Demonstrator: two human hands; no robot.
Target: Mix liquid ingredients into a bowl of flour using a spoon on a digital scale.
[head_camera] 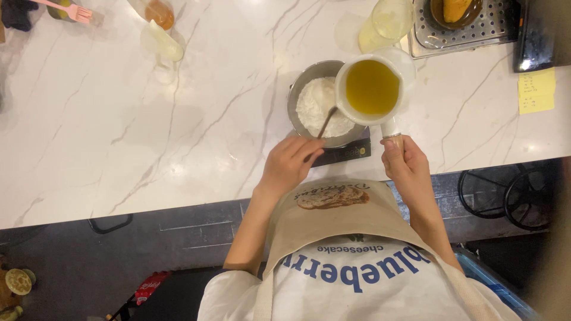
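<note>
A metal bowl (303, 89) of white flour stands on a small black scale (345, 153) at the counter's near edge. My left hand (288, 163) grips a spoon (326, 123) whose tip rests in the flour. My right hand (404, 161) holds the handle of a small white saucepan (372, 88) filled with yellow liquid, held over the bowl's right rim.
The white marble counter (148, 131) stretches left. A glass jug (386, 24) and a metal rack (464, 32) with a dish sit behind the bowl. A yellow note (536, 90) lies right. A pink brush (65, 10) and jars (159, 13) are far left.
</note>
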